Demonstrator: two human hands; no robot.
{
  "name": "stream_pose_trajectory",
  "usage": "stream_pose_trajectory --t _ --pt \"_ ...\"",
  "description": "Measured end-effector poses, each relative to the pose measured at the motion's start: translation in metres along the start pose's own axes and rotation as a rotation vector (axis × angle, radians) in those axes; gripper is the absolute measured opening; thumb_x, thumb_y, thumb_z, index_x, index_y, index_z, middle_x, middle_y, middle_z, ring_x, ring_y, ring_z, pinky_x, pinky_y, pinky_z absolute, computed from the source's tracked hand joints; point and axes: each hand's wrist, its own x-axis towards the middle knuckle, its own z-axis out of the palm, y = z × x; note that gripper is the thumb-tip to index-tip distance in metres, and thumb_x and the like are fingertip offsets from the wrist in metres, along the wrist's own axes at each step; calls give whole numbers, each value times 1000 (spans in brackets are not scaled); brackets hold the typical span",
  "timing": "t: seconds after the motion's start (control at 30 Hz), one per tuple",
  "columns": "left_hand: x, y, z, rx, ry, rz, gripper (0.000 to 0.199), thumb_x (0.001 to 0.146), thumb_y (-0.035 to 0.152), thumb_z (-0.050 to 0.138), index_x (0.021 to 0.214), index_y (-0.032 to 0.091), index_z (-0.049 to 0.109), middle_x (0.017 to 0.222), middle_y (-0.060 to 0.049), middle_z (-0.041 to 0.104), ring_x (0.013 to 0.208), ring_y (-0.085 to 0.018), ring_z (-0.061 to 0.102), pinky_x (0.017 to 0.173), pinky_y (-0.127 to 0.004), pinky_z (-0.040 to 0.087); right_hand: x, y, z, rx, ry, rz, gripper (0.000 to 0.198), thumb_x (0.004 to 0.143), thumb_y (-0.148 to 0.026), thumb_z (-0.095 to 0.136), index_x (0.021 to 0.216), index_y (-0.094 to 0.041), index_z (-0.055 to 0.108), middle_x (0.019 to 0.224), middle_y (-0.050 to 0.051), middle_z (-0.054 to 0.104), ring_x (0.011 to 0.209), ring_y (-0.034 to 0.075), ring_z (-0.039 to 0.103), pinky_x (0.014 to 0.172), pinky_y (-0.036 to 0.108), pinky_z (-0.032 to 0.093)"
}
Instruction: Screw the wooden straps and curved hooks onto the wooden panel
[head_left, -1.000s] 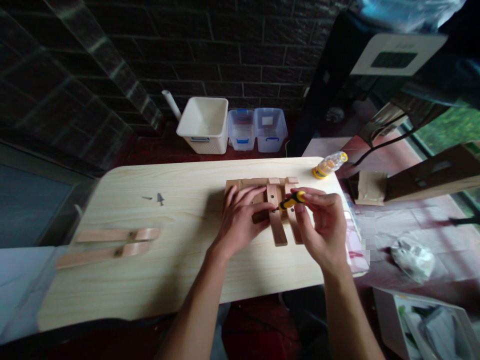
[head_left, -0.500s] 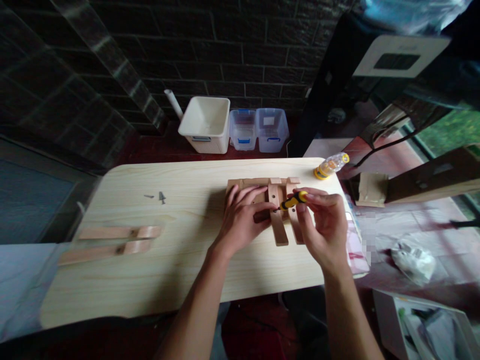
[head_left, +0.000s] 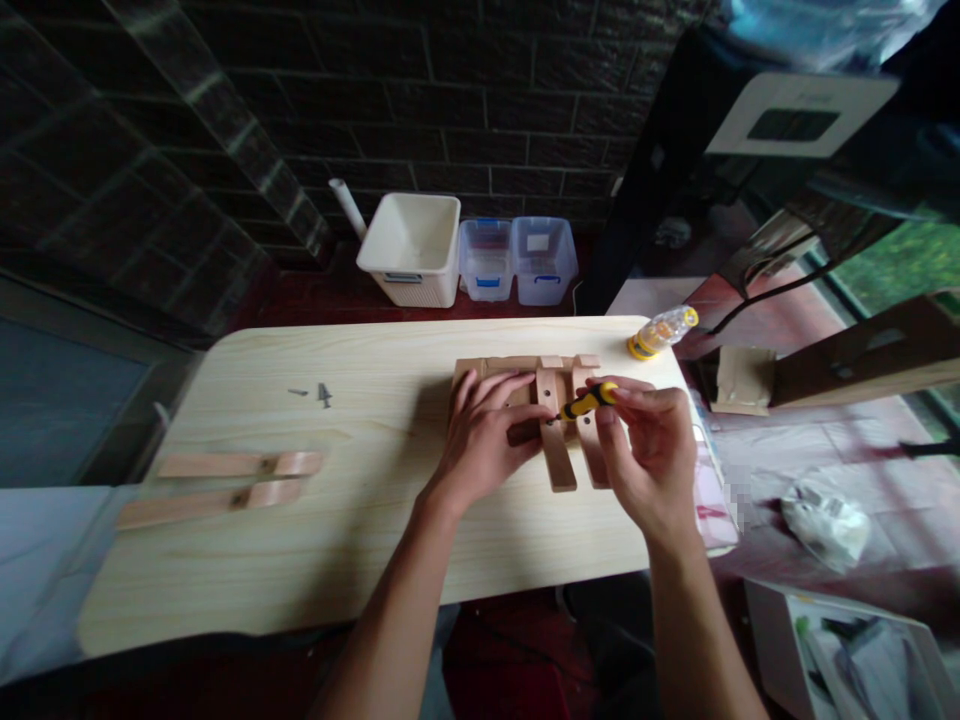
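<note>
Nearby, clear container [head_left: 664,332] beyond screwdriver [head_left: 590,401].

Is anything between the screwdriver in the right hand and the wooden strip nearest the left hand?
Nothing visible: the yellow-and-black screwdriver in the right hand angles down to the wooden strip, by its lower dark hole. The left hand has its thumb close beside the tip; whether they touch is too small to tell.
</note>
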Motion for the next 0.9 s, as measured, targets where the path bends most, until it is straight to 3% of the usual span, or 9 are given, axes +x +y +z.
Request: stream_pose_trajectory --t 0.43,0.9 --pt "0 -1 1 0 6 0 24 90 35 85 113 41 82 155 2 66 147 -28 55 137 -63 18 -1 -1 1 20 -30 -20 18 103 -25 70 118 -29 63 132 9 71 128 27 73 112 55 60" --pt "-1 -1 1 -11 1 -3 25 91 35 84 114 42 82 155 3 66 147 -29 56 136 -64 18 -1 9 -2 -8 3 -1 19 100 -26 75 114 -30 62 123 7 70 120 24 73 105 48 64"
